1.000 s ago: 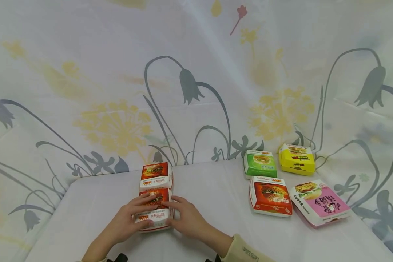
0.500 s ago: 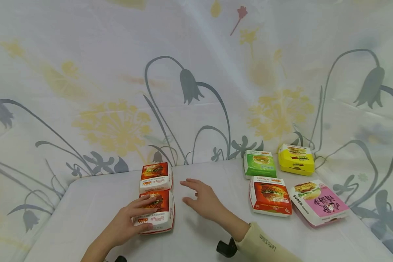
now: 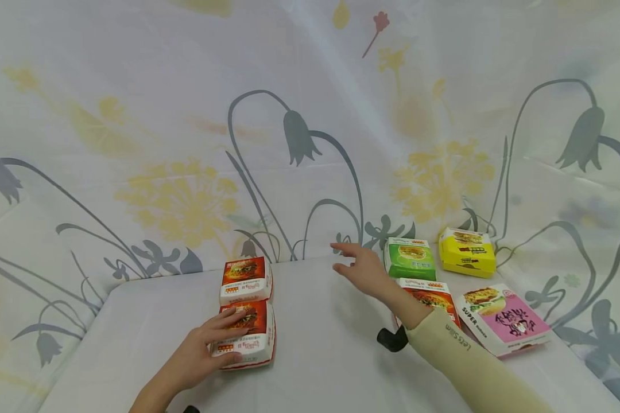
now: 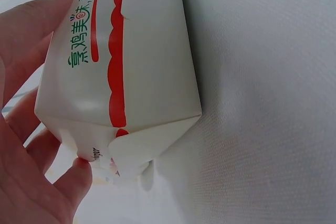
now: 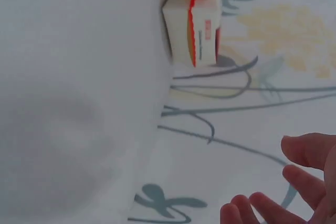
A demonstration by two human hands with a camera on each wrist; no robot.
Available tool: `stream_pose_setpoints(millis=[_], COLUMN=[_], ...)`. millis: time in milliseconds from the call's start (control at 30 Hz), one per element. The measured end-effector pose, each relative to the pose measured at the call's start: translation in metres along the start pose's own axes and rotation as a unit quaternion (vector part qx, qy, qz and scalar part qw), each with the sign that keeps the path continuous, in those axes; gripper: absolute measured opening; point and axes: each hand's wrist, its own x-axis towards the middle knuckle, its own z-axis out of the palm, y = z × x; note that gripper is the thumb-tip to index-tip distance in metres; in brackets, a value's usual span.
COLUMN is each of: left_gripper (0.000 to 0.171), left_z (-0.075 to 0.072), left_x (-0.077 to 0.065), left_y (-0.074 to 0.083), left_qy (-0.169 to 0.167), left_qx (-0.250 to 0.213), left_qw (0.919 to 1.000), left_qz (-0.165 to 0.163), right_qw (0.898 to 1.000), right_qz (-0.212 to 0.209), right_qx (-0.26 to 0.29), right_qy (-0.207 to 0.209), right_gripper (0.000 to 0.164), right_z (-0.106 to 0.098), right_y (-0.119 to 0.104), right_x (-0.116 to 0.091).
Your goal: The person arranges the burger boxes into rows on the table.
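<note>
My left hand (image 3: 198,350) rests on the nearer red-and-white burger box (image 3: 245,332), fingers spread over its top and thumb at its front side. In the left wrist view, fingertips touch two sides of this box (image 4: 152,51). A matching burger box (image 3: 245,278) stands right behind it, the two ends meeting in a row. With nothing in it, my right hand (image 3: 364,269) hovers above the table left of the green burger box (image 3: 410,259), fingers and thumb apart. Those fingers (image 5: 304,184) show at the lower right of the right wrist view.
On the right stand a yellow burger box (image 3: 467,252), a pink one (image 3: 508,321) and another red one (image 3: 434,295), partly hidden by my right forearm. A flower-printed cloth (image 3: 310,143) hangs behind the white table (image 3: 315,344).
My right hand has left the nearer red box and moved right and back toward the green one. My left hand has stayed on the nearer box.
</note>
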Motion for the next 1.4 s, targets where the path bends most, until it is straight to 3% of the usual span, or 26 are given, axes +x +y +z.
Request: stream_pose_setpoints(millis=[467, 700, 933, 1133, 1400], left_gripper=[0.051, 0.049, 0.048, 0.049, 0.049], left_z=[0.001, 0.001, 0.005, 0.004, 0.001], left_x=[0.001, 0.001, -0.002, 0.002, 0.0], left_y=[0.0, -0.001, -0.002, 0.0, 0.002], left_qy=[-0.004, 0.004, -0.002, -0.001, -0.007], left_qx=[0.005, 0.013, -0.003, 0.001, -0.016], left_qw=[1.0, 0.9998, 1.0, 1.0, 0.9998], left_qz=[-0.008, 0.011, -0.009, -0.001, -0.005], right_qw=[0.995, 0.992, 0.99, 0.987, 0.983], right_qz=[0.091, 0.125, 0.143, 0.158, 0.167], right_qx=[-0.016, 0.007, 0.009, -0.027, -0.069], right_qy=[0.027, 0.033, 0.012, 0.01, -0.007], right_gripper=[0.052, 0.051, 0.05, 0.049, 0.05], right_z=[-0.077, -0.11, -0.128, -0.143, -0.147], right_y=[0.047, 0.067, 0.086, 0.097, 0.107], right_x=[0.022, 0.021, 0.013, 0.007, 0.007])
